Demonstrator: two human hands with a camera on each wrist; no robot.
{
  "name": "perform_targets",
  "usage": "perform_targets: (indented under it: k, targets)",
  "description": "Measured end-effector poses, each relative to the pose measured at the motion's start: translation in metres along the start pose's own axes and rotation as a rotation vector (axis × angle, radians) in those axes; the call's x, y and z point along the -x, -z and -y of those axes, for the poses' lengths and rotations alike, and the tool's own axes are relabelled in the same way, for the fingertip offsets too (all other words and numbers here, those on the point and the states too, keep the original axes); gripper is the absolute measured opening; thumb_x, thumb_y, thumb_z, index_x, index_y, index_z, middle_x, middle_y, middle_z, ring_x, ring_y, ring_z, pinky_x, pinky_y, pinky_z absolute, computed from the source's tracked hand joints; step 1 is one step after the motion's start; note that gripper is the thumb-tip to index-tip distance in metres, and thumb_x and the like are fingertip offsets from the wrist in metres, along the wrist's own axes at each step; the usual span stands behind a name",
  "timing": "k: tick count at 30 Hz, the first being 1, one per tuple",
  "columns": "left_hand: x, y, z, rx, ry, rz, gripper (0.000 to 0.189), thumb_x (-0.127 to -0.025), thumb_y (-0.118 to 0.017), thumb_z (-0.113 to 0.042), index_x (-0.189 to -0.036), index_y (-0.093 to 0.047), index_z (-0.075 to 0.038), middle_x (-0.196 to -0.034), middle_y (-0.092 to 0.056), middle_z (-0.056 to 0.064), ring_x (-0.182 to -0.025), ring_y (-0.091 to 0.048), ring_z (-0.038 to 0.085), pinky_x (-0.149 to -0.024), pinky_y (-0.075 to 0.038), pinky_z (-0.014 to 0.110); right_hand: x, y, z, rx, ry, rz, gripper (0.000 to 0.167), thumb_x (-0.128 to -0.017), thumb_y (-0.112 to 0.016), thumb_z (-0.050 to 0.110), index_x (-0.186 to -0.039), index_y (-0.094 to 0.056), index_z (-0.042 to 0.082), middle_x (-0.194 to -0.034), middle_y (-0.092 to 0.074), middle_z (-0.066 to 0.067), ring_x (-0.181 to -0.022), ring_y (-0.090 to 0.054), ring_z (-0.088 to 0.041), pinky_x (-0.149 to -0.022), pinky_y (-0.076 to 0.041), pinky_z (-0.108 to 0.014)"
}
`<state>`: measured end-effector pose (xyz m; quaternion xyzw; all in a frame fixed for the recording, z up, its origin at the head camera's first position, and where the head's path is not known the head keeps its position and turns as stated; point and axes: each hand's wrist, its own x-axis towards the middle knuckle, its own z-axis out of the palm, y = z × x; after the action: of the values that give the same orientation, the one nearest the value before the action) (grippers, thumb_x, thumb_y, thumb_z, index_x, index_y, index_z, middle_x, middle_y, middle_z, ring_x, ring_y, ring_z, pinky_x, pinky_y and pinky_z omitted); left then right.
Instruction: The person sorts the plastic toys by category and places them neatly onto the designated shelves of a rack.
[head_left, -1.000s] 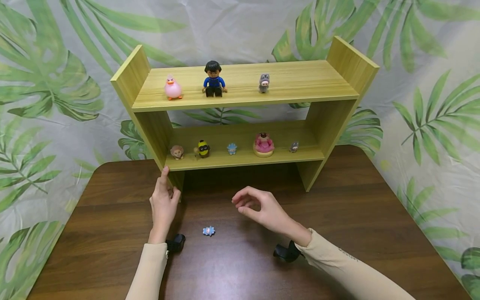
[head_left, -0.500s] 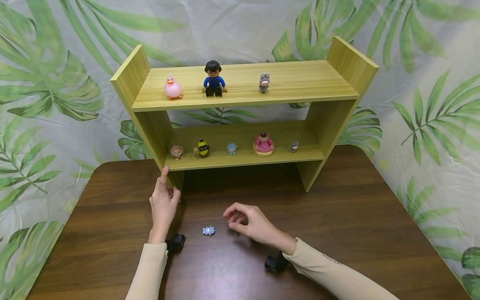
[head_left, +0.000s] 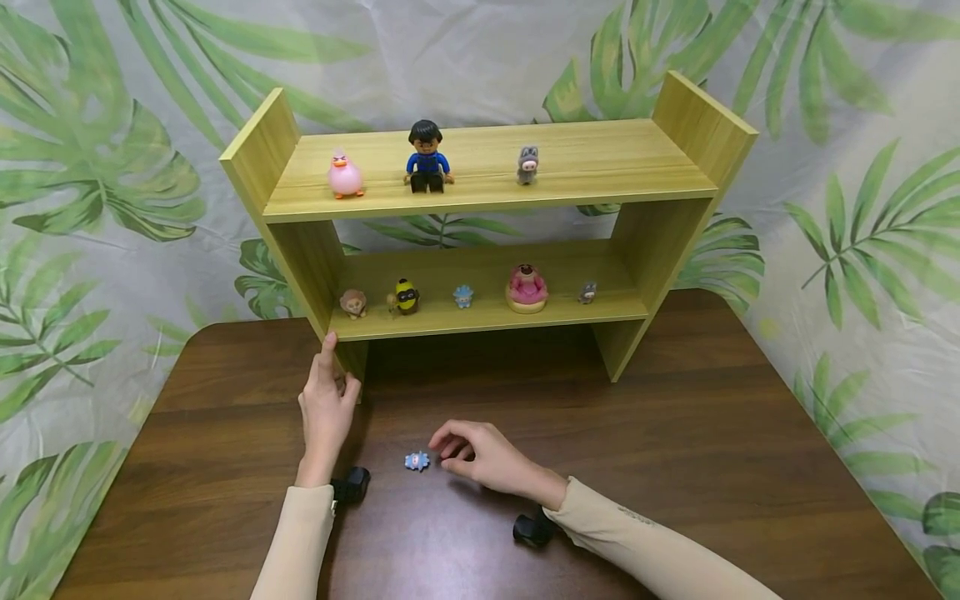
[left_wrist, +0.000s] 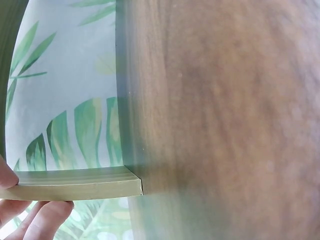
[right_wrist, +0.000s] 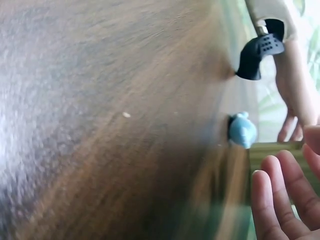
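My left hand point(head_left: 326, 417) holds the left side panel of a two-tier wooden shelf point(head_left: 487, 200). In the left wrist view the thumb lies on one face of the panel point(left_wrist: 75, 190) and the fingers point(left_wrist: 47, 217) on the other. A small light-blue figurine point(head_left: 417, 461) lies on the brown table point(head_left: 675, 467). Just to its right is my right hand point(head_left: 480, 454), fingers loosely bent and thumb apart, with nothing between them. The right wrist view shows the blue figurine point(right_wrist: 242, 131) a short way beyond the fingertips point(right_wrist: 261, 182).
On the top tier stand a pink duck point(head_left: 345, 177), a doll in blue point(head_left: 427, 158) and a grey figurine point(head_left: 528, 166). The lower tier bears several more, among them a yellow figure point(head_left: 407, 297) and a pink bear point(head_left: 528, 289). A leaf-patterned cloth point(head_left: 480, 50) hangs behind.
My right hand has moved left and toward the table's front, coming down beside the blue figurine. The left hand stays where it was on the shelf.
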<state>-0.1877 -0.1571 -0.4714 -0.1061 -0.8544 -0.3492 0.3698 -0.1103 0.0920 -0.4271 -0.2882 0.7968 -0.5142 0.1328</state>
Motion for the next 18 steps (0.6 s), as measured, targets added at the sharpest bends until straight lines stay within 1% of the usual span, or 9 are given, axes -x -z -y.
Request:
perform_targets:
  k: [5, 12, 18]
  targets:
    - [0.001, 0.000, 0.001, -0.002, 0.005, -0.003, 0.090, -0.082, -0.052, 0.010, -0.149, -0.020, -0.041, -0.084, -0.044, 0.014, -0.058, -0.040, 0.023, -0.049, -0.034, 0.043, -0.008, -0.011, -0.032, 0.011, -0.016, 0.029, 0.022, -0.088, -0.065, -0.002, -0.108, -0.063, 0.006, -0.103, -0.064, -0.008, -0.093, -0.062, -0.021, -0.076, -0.050, -0.025]
    - [0.001, 0.001, -0.001, 0.008, 0.006, 0.001, 0.092, -0.082, -0.052, 0.010, -0.149, -0.019, -0.043, -0.085, -0.044, 0.014, -0.058, -0.040, 0.023, -0.049, -0.034, 0.043, -0.016, -0.015, -0.034, 0.050, -0.022, 0.047, 0.025, -0.085, -0.066, -0.003, -0.108, -0.064, 0.006, -0.103, -0.064, -0.007, -0.090, -0.061, -0.019, -0.074, -0.049, -0.022]
    - [0.000, 0.000, -0.001, 0.004, -0.007, -0.009, 0.093, -0.081, -0.052, 0.012, -0.149, -0.019, -0.042, -0.084, -0.044, 0.014, -0.059, -0.039, 0.022, -0.049, -0.034, 0.041, -0.023, -0.019, -0.036, 0.083, -0.017, 0.049, 0.025, -0.084, -0.069, -0.001, -0.107, -0.065, 0.006, -0.096, -0.064, -0.007, -0.083, -0.059, -0.010, -0.070, -0.049, -0.020]
